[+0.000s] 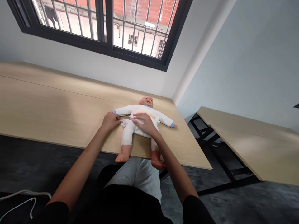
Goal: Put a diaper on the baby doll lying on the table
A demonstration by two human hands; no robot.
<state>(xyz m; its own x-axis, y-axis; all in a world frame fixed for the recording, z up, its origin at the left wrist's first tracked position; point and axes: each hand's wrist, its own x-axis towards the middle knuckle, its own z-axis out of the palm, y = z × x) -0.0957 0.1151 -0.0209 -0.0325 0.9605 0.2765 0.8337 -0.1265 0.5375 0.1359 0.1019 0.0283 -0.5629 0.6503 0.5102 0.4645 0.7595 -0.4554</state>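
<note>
A baby doll (128, 135) in a white outfit with blue cuffs lies on its back on the wooden table (77, 124), its bare feet over the front edge. Beside the doll's hip, my left hand (111, 121) has its fingers closed on the edge of a white cloth piece (125, 122), next to the doll's hand. My right hand (144, 122) rests on the doll's belly with its fingers spread, over the white fabric. What lies under my right palm is hidden.
Behind the table is a wall with a barred window (107, 49). A second table (252, 133) with a black metal frame stands to the right. White cables (34, 193) lie at the lower left.
</note>
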